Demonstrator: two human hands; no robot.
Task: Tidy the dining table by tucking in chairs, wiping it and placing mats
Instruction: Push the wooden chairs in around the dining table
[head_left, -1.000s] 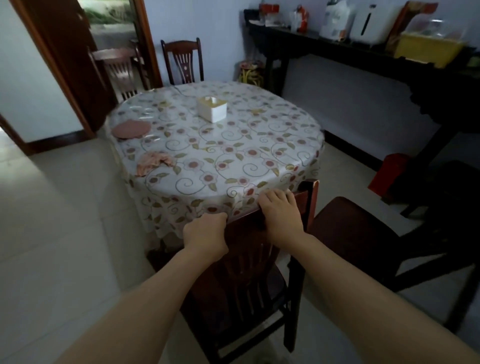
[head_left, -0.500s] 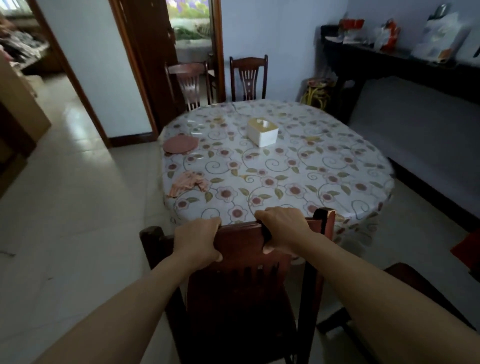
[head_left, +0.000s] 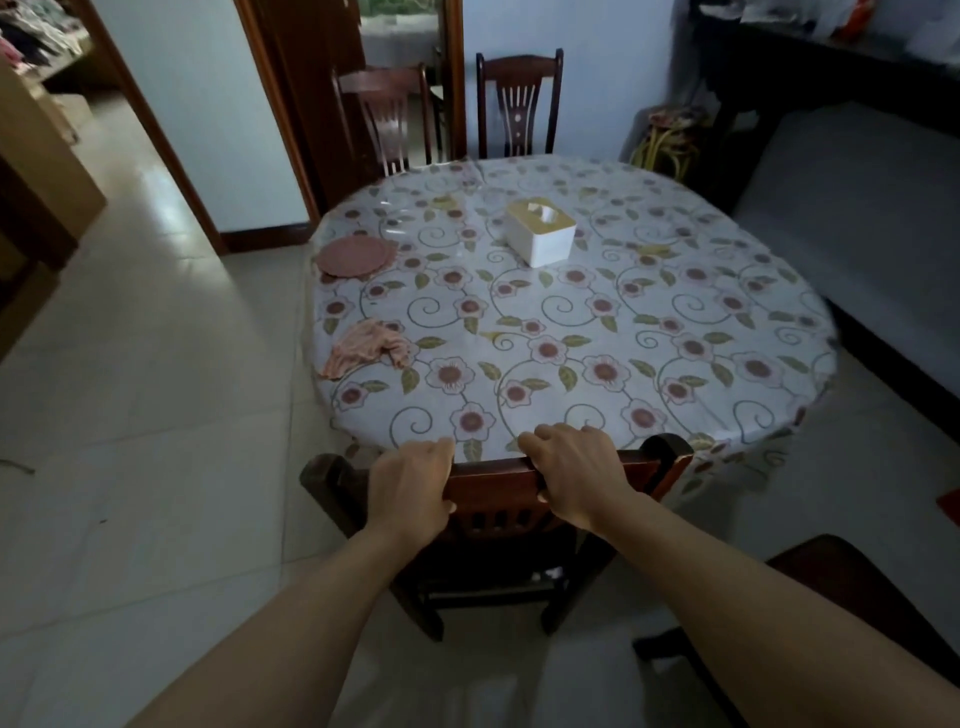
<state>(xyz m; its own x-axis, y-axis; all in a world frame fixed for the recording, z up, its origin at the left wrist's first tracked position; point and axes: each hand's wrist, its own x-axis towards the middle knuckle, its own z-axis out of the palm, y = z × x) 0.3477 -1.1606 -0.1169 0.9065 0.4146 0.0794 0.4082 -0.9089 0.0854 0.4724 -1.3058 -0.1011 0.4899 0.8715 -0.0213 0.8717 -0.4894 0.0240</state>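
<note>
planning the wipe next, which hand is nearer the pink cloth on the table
Left. The left hand grips the chair's top rail below and slightly right of the pink cloth. The right hand has its grip farther right along that rail.

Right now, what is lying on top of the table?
On the table: a tissue box, a round mat and a crumpled cloth. The floral cover hides the tabletop itself.
</note>
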